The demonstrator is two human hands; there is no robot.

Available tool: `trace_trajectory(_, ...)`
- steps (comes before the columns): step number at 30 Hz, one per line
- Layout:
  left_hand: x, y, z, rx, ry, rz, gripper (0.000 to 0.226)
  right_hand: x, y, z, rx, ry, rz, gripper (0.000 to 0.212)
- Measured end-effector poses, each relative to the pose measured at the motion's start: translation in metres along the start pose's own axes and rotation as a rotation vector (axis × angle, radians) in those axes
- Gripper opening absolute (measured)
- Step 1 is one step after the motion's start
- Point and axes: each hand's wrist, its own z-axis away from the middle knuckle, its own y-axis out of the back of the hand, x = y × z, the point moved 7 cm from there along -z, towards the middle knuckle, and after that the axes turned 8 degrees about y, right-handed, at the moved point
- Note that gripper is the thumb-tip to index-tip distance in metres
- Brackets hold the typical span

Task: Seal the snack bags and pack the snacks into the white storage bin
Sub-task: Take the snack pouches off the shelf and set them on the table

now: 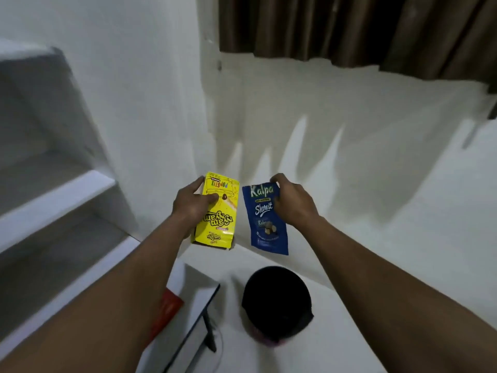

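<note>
My left hand grips a yellow snack bag by its left side, thumb across the front; the bag is upside down, its print inverted. My right hand pinches a blue snack bag at its upper right edge, and the bag hangs upright. Both bags are held in the air side by side, a small gap between them, in front of a white wall corner. No white storage bin shows in this view.
A black round container stands on the white surface below the bags. A red packet lies at the lower left by a dark-edged ledge. White shelves fill the left side; brown curtains hang at the top right.
</note>
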Motion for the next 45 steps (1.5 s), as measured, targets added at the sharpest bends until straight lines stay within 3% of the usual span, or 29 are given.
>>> trace_trajectory(11, -0.183, -0.149, -0.125, 0.005, 0.249, -0.073, 0.079, 0.204, -0.169, 0.010, -0.142, -0.240, -0.079, 0.047)
trace_trajectory(13, -0.252, -0.193, -0.171, 0.023, 0.288, -0.085, 0.078, 0.269, -0.239, 0.011, -0.156, -0.303, -0.121, 0.047)
trace_trajectory(18, -0.352, -0.241, -0.210, 0.077, 0.367, -0.101, 0.081, 0.355, -0.343, 0.026, -0.159, -0.413, -0.236, 0.043)
trace_trajectory(22, -0.443, -0.277, -0.241, 0.083, 0.415, -0.130, 0.083, 0.409, -0.424, 0.045, -0.197, -0.442, -0.273, 0.039)
trace_trajectory(26, -0.488, -0.308, -0.256, 0.061, 0.416, -0.215, 0.068, 0.441, -0.471, 0.060, -0.231, -0.461, -0.294, 0.042)
trace_trajectory(29, -0.500, -0.325, -0.260, 0.036, 0.373, -0.366, 0.044, 0.452, -0.483, 0.065, -0.275, -0.468, -0.279, 0.045)
trace_trajectory(34, -0.493, -0.332, -0.253, 0.059, 0.402, -0.398, 0.063, 0.452, -0.464, 0.055, -0.327, -0.430, -0.183, 0.042)
trace_trajectory(37, -0.463, -0.319, -0.239, 0.054, 0.390, -0.443, 0.058, 0.433, -0.435, 0.041, -0.354, -0.364, -0.125, 0.035)
trace_trajectory(45, -0.295, -0.244, -0.158, -0.020, -0.030, -0.846, 0.061, 0.302, -0.301, -0.019, -0.360, -0.030, 0.057, 0.041)
